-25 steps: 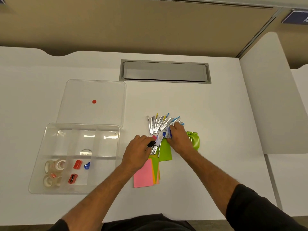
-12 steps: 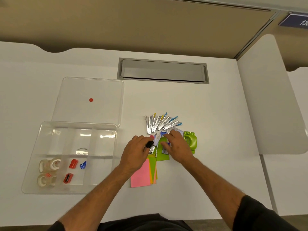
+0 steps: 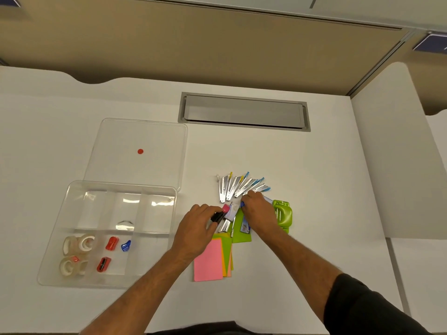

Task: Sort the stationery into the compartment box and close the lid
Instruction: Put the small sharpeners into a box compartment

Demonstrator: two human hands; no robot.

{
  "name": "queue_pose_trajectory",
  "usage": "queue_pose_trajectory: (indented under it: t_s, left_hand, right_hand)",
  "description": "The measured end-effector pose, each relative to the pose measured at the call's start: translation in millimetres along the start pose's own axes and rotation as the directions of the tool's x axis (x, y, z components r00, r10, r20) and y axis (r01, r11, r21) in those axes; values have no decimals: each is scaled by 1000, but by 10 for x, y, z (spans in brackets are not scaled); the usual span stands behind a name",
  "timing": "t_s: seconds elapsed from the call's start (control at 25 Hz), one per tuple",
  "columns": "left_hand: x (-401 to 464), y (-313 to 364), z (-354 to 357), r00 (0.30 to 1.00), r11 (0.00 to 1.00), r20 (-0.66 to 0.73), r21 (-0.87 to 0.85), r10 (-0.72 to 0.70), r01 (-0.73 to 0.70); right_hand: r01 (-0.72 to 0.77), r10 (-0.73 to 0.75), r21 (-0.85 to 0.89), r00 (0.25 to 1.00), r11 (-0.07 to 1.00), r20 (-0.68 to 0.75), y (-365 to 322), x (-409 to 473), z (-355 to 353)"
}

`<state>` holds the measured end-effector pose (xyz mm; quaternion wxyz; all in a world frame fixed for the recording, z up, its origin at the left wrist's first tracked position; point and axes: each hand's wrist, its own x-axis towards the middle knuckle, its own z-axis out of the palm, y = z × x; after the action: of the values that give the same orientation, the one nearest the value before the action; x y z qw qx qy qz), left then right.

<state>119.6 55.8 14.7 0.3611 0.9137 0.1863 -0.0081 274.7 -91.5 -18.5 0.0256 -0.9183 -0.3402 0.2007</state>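
The small black-and-pink stapler-like piece (image 3: 220,213) lay on the white bench (image 3: 314,165) at about the centre of the head view, its long axis running from seven o'clock, the black end, to one o'clock, the pink end, and the left hand (image 3: 196,226) had its fingers (image 3: 205,209) curled round the black end, so the piece sat at the hand's one o'clock and was already gripped. The right hand (image 3: 260,211) lay just at three o'clock of it, fingers bent down onto a small blue-and-white packet (image 3: 244,226) resting on a green sheet (image 3: 242,235); whether they pinched it or only pressed it I could not tell. At twelve o'clock of both hands a fan of silver metal clips with coloured tips (image 3: 238,186) spread out, and a lime-green plastic hole punch (image 3: 283,215) sat beside the right hand at its three o'clock. A pink sticky-note pad (image 3: 208,261) lay at six o'clock under the left wrist. The clear plastic compartment box (image 3: 55,274) stood well apart at nine o'clock, tape rolls (image 3: 75,255) and red and blue sharpeners (image 3: 111,243) in its near cells, its clear lid (image 3: 145,131) lying open behind it. The left hand was the nearer to the box, so the carry would likely go leftward.
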Motion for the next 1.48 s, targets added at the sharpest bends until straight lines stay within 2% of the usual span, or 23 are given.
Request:
queue_pose_trajectory:
  t_s: [0.12, 0.28, 0.48, 0.64, 0.84, 0.96, 1.2, 1.28, 1.4, 1.48]
  left_hand:
    - [4, 14, -24, 1000, 1000, 3, -23, 13, -13]
    - [-37, 107, -74, 998, 998, -14, -43, 54, -55]
    - [-307, 179, -225, 996, 997, -92, -70, 11, -17]
    - [-608, 52, -385, 995, 998, -95, -56, -26, 21]
    - [-919, -149, -597, 981, 986, -108, -64, -159, 153]
    - [-1083, -320, -757, 986, 988, -98, -81, -138, 130]
    - [-1293, -1007, -1206, 985, 987, -92, -84, -143, 135]
    - [-1382, -1280, -1298, 984, 986, -74, -41, -164, 162]
    - [-1444, -1586, -1339, 986, 984, -18, 60, -168, 169]
    - [-1468, -1689, -1333, 988, 979, 20, 139, -154, 149]
  right_hand:
    - [-39, 53, 158, 995, 987, -82, 2, -41, -95]
    - [27, 34, 354, 986, 935, -164, -90, -218, -231]
    - [89, -5, 503, 986, 860, -166, -415, -480, -330]
    - [103, -17, 542, 987, 834, -161, -632, -677, -356]
    - [108, -45, 572, 991, 813, -123, -955, -859, -321]
    - [116, -47, 547, 989, 829, -137, -1194, -890, -314]
    - [73, -15, 619, 995, 782, -99, -1714, -923, -191]
    - [118, -54, 546, 990, 830, -132, -1923, -924, -113]
    - [261, -223, 184, 954, 948, -200, -2213, -910, 5]
    - [292, -281, 28, 940, 956, -192, -2370, -914, 100]
